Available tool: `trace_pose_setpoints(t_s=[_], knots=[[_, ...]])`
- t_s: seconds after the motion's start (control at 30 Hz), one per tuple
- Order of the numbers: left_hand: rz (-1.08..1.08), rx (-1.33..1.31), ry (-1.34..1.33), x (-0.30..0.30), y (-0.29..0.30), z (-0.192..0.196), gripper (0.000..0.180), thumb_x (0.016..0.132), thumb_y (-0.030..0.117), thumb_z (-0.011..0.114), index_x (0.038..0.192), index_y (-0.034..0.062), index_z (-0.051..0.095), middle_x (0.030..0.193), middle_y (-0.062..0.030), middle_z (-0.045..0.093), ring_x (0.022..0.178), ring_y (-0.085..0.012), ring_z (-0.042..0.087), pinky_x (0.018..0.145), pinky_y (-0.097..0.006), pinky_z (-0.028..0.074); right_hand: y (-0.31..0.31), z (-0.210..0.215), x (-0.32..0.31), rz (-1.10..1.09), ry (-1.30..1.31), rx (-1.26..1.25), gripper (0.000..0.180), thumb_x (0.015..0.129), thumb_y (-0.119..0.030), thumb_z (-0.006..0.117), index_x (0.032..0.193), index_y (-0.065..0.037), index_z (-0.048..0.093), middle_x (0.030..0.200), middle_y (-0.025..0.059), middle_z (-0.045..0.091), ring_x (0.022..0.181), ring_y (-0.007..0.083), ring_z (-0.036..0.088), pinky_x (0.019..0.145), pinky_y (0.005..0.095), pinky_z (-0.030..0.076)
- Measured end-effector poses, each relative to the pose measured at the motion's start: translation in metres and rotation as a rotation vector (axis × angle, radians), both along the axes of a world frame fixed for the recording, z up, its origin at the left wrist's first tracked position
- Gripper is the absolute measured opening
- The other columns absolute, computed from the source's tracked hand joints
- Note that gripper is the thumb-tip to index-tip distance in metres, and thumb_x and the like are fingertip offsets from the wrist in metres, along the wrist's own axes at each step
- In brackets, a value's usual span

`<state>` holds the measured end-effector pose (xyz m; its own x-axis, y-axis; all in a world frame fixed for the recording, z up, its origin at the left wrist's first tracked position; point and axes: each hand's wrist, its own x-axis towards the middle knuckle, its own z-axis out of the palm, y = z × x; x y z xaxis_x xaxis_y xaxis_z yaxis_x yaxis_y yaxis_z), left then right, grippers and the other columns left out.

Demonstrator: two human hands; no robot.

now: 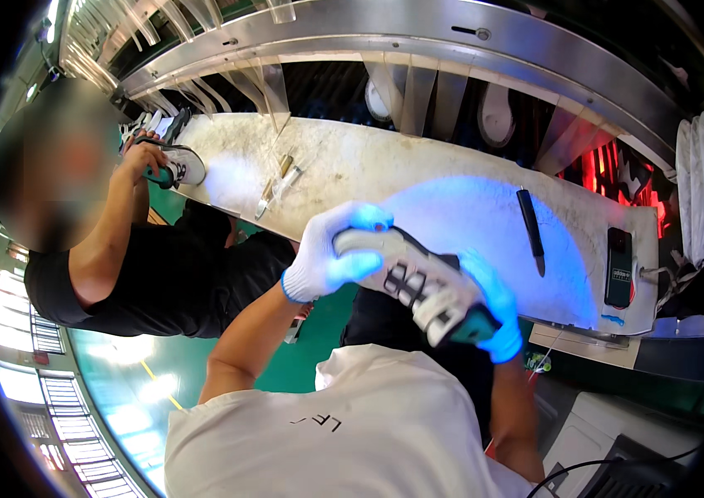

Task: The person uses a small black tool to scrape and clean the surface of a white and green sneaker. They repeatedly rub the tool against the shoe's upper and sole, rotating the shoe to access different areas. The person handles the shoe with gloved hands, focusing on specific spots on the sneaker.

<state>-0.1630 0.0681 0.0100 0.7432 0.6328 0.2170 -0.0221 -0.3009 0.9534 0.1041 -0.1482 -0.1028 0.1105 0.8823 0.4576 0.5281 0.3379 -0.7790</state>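
A light beige sneaker (418,286) with black laces and a dark green heel is held up in both hands, just off the bench's near edge. My left hand (327,253), in a white knit glove, is closed around the toe end. The heel end sits in my right hand (491,307), gloved too and lit blue, its fingers along the shoe's far side. On the bench, past the shoe, lies a black-handled knife (530,231) in a patch of blue light. Part of the sole is hidden from sight.
Along my side runs a worn pale bench (335,158). At left a person in black holds another shoe (186,166). Slim hand tools (277,187) lie mid-bench, and a black handheld device (618,267) lies at right. Clear strips (418,100) hang beyond, before more shoes.
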Motion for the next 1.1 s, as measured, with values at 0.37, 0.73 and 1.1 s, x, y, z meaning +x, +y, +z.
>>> trace_pose_setpoints(t_s=[0.37,0.73,1.1], knots=[[0.389,-0.636,-0.2,0.041,0.009,-0.096,0.036,0.107,0.029,0.07,0.109,-0.0069,0.077,0.114,-0.0166,0.08,0.111,-0.0242,0.074,0.106,-0.037,0.054,0.05,0.004,0.039,-0.065,0.632,-0.228,0.068,0.095,-0.036,0.085,0.145,0.007,0.066,0.133,0.0134,0.075,0.117,0.0214,0.07,0.105,0.0392,0.057],[-0.086,0.54,0.648,0.061,-0.007,0.008,0.118,0.075,0.074,0.087,0.162,0.0017,0.052,0.135,-0.0267,0.075,0.127,-0.0439,0.073,0.108,-0.05,0.057,0.053,0.018,0.032,-0.041,0.758,-0.12,0.063,0.104,-0.043,0.08,0.141,0.005,0.067,0.129,0.0085,0.072,0.118,0.0185,0.065,0.107,0.0357,0.052],[0.126,0.569,0.643,0.09,-0.032,-0.004,0.111,0.073,0.072,0.091,0.156,0.006,0.059,0.128,-0.0206,0.08,0.115,-0.0429,0.078,0.1,-0.05,0.061,0.052,0.013,0.034,0.079,0.742,-0.041,0.065,0.097,-0.036,0.088,0.144,0.002,0.062,0.13,0.0086,0.071,0.119,0.0182,0.065,0.107,0.0361,0.054]])
